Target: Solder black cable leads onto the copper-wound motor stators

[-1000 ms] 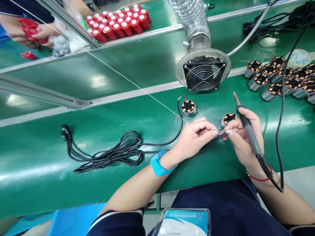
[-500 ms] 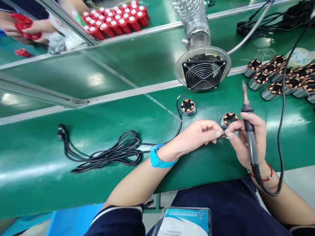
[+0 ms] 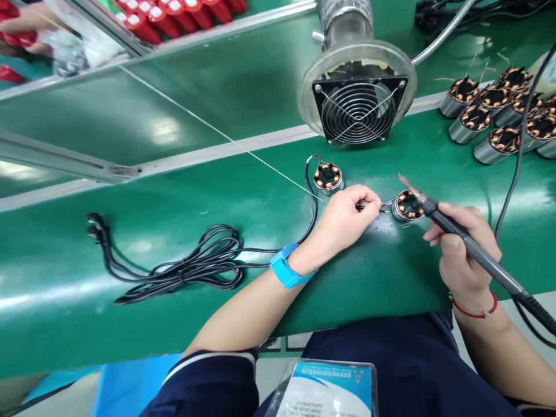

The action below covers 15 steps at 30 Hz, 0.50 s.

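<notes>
My left hand [image 3: 354, 211], fingers pinched, grips a black cable [image 3: 360, 207] near its end; thin coloured wires show past the fingertips, beside a motor stator [image 3: 407, 205] with copper windings. Whether the wires touch the stator's leads I cannot tell. My right hand [image 3: 467, 249] is closed around a soldering iron [image 3: 467, 243], its tip pointing up and left above that stator. Left of it lies a second stator [image 3: 329, 177] with a cable joined to it. From the upper left, a thin pale strand [image 3: 234, 142] runs to my left hand.
Coiled black power cords [image 3: 186, 269] with plugs lie on the green table [image 3: 56, 313] at left. A fume extractor fan [image 3: 358, 110] hangs behind the stators. Several more stators [image 3: 464, 124] stand at right. Red wrapped packs [image 3: 178, 14] and another person's hand [image 3: 26, 20] are at the upper left.
My right hand has moved away from the left, and the soldering iron has swung from upright to slanting over the stator. My left hand has shifted slightly left and up, still pinching the cable.
</notes>
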### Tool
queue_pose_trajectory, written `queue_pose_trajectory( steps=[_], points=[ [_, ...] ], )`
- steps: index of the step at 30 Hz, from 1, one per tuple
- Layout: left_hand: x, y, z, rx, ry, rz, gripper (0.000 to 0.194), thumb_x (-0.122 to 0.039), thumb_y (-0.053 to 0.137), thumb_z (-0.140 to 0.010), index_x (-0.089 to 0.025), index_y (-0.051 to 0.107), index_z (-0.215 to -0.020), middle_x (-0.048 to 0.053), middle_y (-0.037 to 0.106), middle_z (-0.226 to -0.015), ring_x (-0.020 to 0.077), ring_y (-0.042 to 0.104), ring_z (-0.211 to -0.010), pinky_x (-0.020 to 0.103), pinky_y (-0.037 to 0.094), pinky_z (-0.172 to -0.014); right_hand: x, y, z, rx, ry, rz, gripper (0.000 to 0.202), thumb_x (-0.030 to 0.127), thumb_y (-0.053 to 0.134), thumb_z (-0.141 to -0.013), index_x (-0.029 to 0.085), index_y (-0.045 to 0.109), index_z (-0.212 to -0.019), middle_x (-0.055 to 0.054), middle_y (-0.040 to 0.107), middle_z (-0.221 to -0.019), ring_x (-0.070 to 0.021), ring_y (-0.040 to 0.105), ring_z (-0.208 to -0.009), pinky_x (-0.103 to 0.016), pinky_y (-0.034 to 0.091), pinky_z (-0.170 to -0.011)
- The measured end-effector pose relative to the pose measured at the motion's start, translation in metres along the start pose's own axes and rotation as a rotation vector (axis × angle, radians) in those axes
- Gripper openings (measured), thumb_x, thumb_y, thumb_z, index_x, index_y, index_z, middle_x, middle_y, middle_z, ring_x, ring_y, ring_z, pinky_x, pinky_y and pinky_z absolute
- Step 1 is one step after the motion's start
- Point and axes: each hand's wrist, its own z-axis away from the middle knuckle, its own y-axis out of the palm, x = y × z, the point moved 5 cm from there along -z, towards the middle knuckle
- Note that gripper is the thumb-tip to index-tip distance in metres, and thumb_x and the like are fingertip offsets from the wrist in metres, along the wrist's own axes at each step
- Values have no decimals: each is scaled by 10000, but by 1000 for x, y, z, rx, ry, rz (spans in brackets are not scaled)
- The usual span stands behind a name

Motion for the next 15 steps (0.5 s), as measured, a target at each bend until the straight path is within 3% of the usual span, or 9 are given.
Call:
queue_pose_trajectory(
  steps=[4,8,15],
  points=[
    [-2,-2,1,-11,8,-11,113,-141,511,-752,-144,583,-665,-21,580,-645,84,494,-617,218,383,-598,10,-4,4,-81,-207,-2,201,263,636,-836,243,669,-1034,-7,608,-717,-156,557,-581,-307,449,-505],
    [-3,-3,2,-20,-1,-8,119,-126,509,-747,-145,580,-654,-24,569,-626,82,487,-600,211,376,-574,13,-6,2,-125,-259,-9,172,200,613,-805,199,671,-968,-1,552,-638,-159,545,-551,-301,427,-467],
    [-4,-3,1,-34,0,-5,130,-105,509,-748,-144,571,-641,-27,564,-620,76,476,-592,207,369,-561,13,-7,1,-115,-293,-52,204,148,631,-769,164,688,-964,-24,595,-645,-152,547,-540,-309,435,-466]
  ],
)
